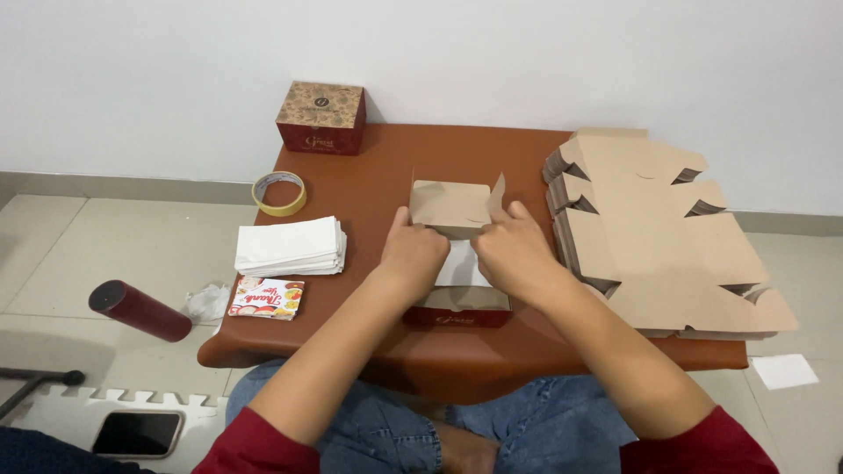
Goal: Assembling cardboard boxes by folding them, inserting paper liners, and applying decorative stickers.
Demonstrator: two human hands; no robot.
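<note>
Both our hands, left (413,254) and right (514,254), grip the half-folded box (452,211) (lid flap up) mid-tabletop (378,175), between the napkins (290,246) and flat blanks (659,237)

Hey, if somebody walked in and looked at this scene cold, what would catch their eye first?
Probably the two hands, left hand and right hand, pressed on a half-folded cardboard box at the middle of the brown table. Next, the big stack of flat box blanks at the table's right side. Then the finished patterned box at the far left corner, near a roll of tape.
</note>
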